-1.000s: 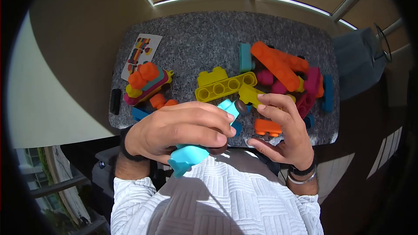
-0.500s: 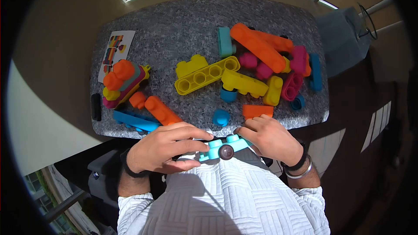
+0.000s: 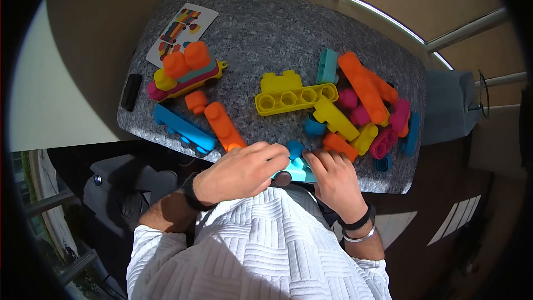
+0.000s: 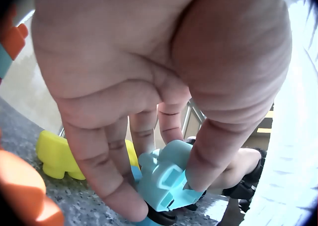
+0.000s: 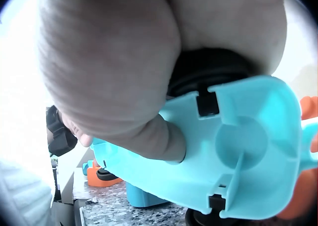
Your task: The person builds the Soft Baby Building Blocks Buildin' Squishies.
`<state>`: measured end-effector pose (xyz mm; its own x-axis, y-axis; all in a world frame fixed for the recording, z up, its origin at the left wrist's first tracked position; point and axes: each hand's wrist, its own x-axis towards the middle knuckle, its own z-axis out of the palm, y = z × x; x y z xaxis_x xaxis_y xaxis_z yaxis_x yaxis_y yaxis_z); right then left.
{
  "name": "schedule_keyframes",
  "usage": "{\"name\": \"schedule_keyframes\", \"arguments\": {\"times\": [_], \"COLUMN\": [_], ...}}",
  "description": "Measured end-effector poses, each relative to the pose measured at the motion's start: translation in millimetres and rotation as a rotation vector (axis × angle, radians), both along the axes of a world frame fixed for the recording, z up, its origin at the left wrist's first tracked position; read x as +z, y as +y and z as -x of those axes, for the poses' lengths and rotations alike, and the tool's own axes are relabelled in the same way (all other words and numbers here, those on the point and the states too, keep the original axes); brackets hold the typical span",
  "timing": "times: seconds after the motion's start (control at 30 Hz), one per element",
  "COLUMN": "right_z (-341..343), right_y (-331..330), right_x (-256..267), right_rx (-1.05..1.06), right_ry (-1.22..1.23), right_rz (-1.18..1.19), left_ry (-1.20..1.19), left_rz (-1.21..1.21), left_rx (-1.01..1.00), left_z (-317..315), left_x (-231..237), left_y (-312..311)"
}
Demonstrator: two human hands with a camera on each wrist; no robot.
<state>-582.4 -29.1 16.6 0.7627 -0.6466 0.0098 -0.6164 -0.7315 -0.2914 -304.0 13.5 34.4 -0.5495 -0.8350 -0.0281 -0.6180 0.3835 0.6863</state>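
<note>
Both hands hold a light-blue wheeled piece (image 3: pixel 298 171) at the table's near edge. The left hand (image 3: pixel 244 172) grips its left end, thumb and fingers around it, as the left wrist view shows with the light-blue piece (image 4: pixel 166 174). The right hand (image 3: pixel 337 186) holds the other end; in the right wrist view its thumb presses the hollow underside of the light-blue piece (image 5: pixel 198 146). A dark wheel (image 3: pixel 282 178) faces the body. Just beyond the piece is a small blue block (image 3: pixel 295 148).
At the left stands a stacked block vehicle (image 3: pixel 186 72) beside a picture card (image 3: pixel 183 30). Orange (image 3: pixel 223 125) and blue (image 3: pixel 183 128) pieces lie near the left hand. Yellow blocks (image 3: pixel 294 100) are at the middle, with orange, pink and blue ones to the right.
The light-blue piece went from the left hand's hold into both hands, then moved up to the table's near edge. The head view has turned and shifted.
</note>
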Motion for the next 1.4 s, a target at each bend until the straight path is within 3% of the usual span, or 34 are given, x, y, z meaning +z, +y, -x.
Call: {"name": "schedule_keyframes", "arguments": {"times": [0.13, 0.3, 0.47, 0.8, 0.87, 1.03, 1.13, 1.17, 1.23, 1.37, 1.4], "right_z": [5.3, 8.9, -5.2, -12.5, -0.6, 33.0, 54.7, 59.2, 64.5, 72.6, 68.9], "right_y": [-3.1, -3.1, -4.5, -17.9, -31.3, -88.4, -117.6, -119.8, -127.4, -132.7, -129.0], "right_x": [16.2, 13.4, 0.5, 6.9, 17.8, 42.2, 26.8, 21.3, 10.3, 1.5, 13.9], "right_rx": [0.018, -0.011, -0.065, -0.100, -0.070, -0.399, -0.429, -0.423, -0.460, -0.365, -0.444], "right_ry": [-0.066, 0.075, 0.041, 0.069, -0.145, -0.138, -0.077, -0.081, -0.082, -0.172, -0.164], "right_rz": [-0.176, -0.306, -0.055, -0.027, -0.113, 0.245, 0.386, 0.389, 0.156, 0.215, 0.183], "left_ry": [0.000, -0.089, -0.170, -0.271, -0.250, -0.107, -0.080, -0.085, -0.077, -0.067, -0.057], "left_rz": [0.056, 0.085, 0.158, 0.204, 0.192, 0.226, 0.258, 0.257, 0.280, 0.273, 0.291], "left_rx": [0.053, -0.047, 0.047, 0.103, 0.109, 0.183, 0.223, 0.251, 0.282, 0.298, 0.290], "left_z": [-0.6, -9.6, -6.9, -11.3, -11.8, -24.5, -33.8, -36.8, -41.4, -44.7, -43.5], "left_x": [-14.6, -10.4, -10.9, -14.1, -10.9, 6.3, 18.7, 20.6, 21.6, 23.3, 24.1], "left_y": [-0.7, -4.8, -6.3, -8.5, -8.0, -11.0, -11.3, -10.2, -9.0, -4.9, -5.1]}}
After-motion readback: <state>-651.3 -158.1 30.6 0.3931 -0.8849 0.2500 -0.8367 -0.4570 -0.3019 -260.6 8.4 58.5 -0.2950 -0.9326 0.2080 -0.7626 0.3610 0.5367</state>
